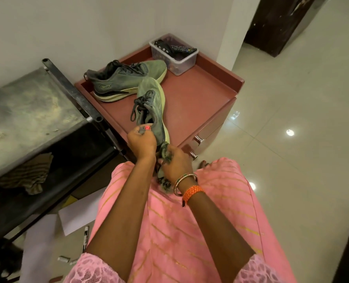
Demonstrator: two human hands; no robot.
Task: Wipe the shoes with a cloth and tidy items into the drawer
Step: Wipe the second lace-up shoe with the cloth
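Two grey-green sneakers are over a reddish-brown drawer cabinet [200, 94]. One sneaker [124, 78] lies on its side on the cabinet top near the wall. My left hand [142, 142] grips the heel of the other sneaker [152, 107], which points away from me. My right hand [176, 163] holds a bunched patterned cloth [165, 155] against that shoe's heel; part of the cloth hangs below the hand. Two metal drawer handles [198, 138] show on the cabinet front.
A clear plastic box [176, 64] with remote controls sits at the cabinet's back corner. A dusty metal shelf [26, 111] stands to the left with a striped rag [26, 176] beneath. A marker [85, 237] and papers lie on the floor. Glossy tile floor extends to the right.
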